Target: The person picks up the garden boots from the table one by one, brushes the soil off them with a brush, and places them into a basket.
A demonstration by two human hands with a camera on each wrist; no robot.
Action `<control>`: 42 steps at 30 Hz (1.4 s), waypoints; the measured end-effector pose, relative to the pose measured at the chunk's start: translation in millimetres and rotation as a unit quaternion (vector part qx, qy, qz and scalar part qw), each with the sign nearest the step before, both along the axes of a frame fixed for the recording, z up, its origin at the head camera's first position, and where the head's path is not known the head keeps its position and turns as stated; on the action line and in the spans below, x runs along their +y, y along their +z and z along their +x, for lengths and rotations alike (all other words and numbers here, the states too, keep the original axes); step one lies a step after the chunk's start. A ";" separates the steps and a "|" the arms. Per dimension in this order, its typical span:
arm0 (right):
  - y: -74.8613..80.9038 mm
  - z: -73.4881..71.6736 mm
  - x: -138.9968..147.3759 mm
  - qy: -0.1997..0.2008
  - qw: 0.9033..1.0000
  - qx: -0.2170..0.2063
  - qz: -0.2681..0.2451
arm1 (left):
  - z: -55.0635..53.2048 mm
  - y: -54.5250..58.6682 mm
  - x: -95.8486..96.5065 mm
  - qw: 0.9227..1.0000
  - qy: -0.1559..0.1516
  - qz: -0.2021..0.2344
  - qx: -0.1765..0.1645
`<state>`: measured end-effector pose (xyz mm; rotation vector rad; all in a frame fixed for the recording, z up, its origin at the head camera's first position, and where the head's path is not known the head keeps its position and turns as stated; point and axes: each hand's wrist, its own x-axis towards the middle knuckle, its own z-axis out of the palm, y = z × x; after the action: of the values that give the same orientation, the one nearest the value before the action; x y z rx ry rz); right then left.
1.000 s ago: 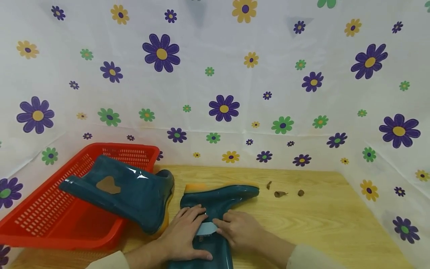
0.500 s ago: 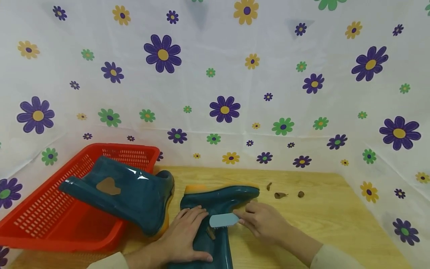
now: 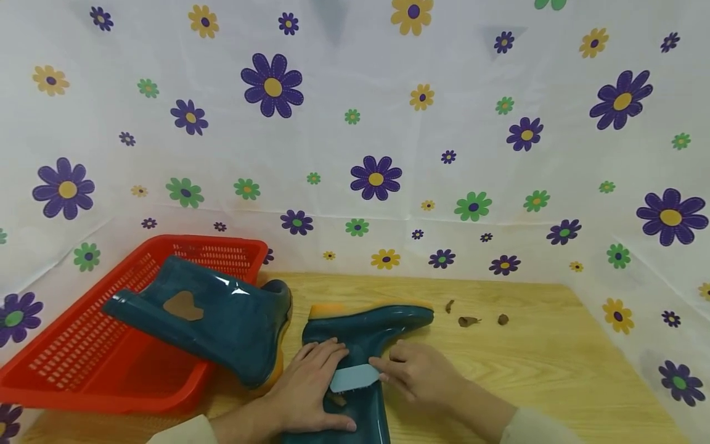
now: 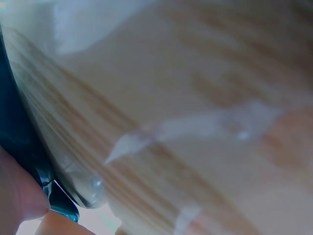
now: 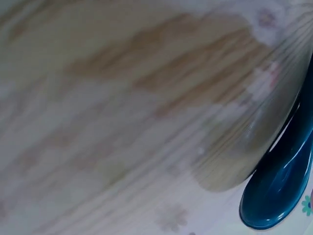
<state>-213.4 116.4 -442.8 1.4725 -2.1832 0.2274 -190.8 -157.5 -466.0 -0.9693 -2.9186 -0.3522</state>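
A dark teal rain boot (image 3: 363,330) with a yellow-orange sole lies on its side at the table's front, toe to the right. My left hand (image 3: 310,385) rests on its shaft with the fingers spread. In my right hand (image 3: 418,373) the handle of a light blue brush (image 3: 355,377) is gripped, its bristles down on the shaft beside the left fingers. A brown bit of dirt (image 3: 336,399) lies on the boot just below the brush, partly behind the left hand. The right wrist view catches the boot's toe (image 5: 274,200); the left wrist view shows a left fingertip (image 4: 22,191) against the boot.
A red plastic basket (image 3: 144,401) stands at the left. Across it lies a second teal boot (image 3: 222,314) with a brown patch (image 3: 183,306) on its shaft. Several brown scraps (image 3: 468,321) lie on the wooden table (image 3: 527,357) right of the toe. A flowered sheet (image 3: 322,142) hangs behind.
The brush in my right hand moved right off the left fingers, then back left and down the shaft. The brown bit shifted along the shaft. My left hand stayed on the boot.
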 end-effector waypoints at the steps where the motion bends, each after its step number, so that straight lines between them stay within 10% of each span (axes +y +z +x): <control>1: 0.4 1.0 0.6 -0.005 1.000 -0.012 -0.007 | 0.0 0.8 0.8 1.000 0.000 0.001 -0.001; 6: 1.6 5.8 -0.6 -0.019 0.999 -0.036 0.004 | 0.3 4.4 3.0 1.000 0.008 0.004 -0.009; 18: -1.7 7.8 -10.7 -0.017 0.990 0.050 0.129 | 5.2 2.7 3.1 0.999 0.009 0.004 -0.036; 29: -5.6 11.0 -0.3 -0.064 0.992 -0.110 -0.002 | 5.0 -3.4 0.0 0.998 0.030 0.035 -0.042; 34: -4.2 6.1 9.8 -0.053 0.996 -0.060 -0.047 | 3.6 -4.3 -1.0 0.997 0.033 0.041 -0.048; 42: 0.8 6.5 3.8 -0.024 1.000 0.004 0.017 | -0.1 1.2 2.2 0.998 0.029 0.036 -0.050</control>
<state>-206.9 120.1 -442.1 1.4335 -2.2233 0.1684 -190.8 -155.3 -464.8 -0.8810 -2.9915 -0.5123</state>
